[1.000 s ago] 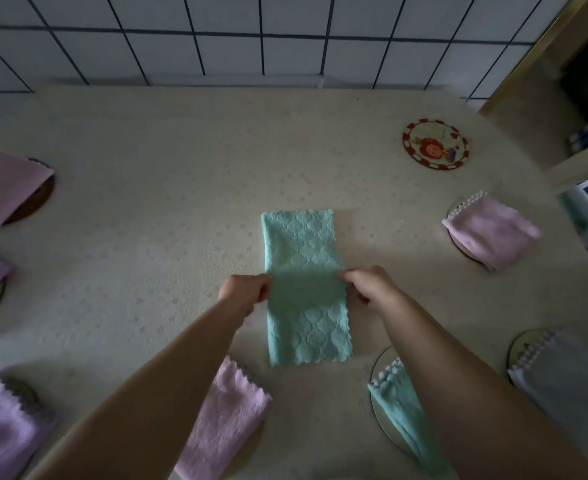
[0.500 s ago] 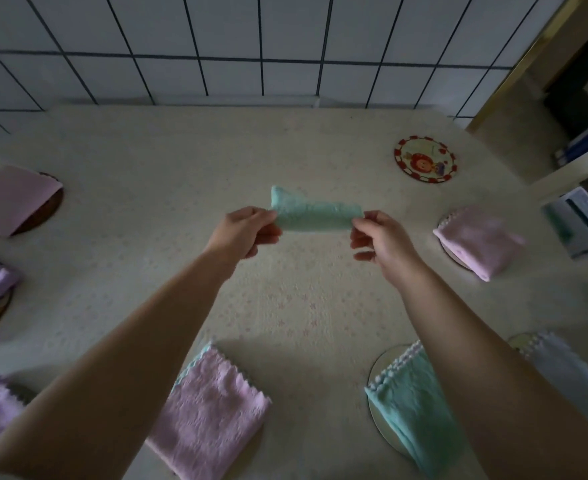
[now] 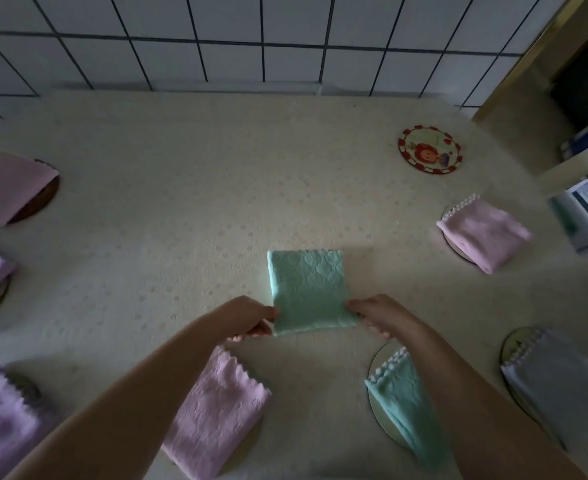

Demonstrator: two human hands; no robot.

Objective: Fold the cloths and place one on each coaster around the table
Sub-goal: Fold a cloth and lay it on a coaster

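The cream flower-patterned table carries eight folded cloths: five pink, two mint, one grey. My left hand and right hand pinch the near corners of the mint quilted square cloth, lying flat mid-table. One round red-rimmed cartoon coaster lies bare. No writing is readable.

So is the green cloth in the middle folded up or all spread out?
Folded: the green cloth lies as a small square, both hands pinching its near corners.
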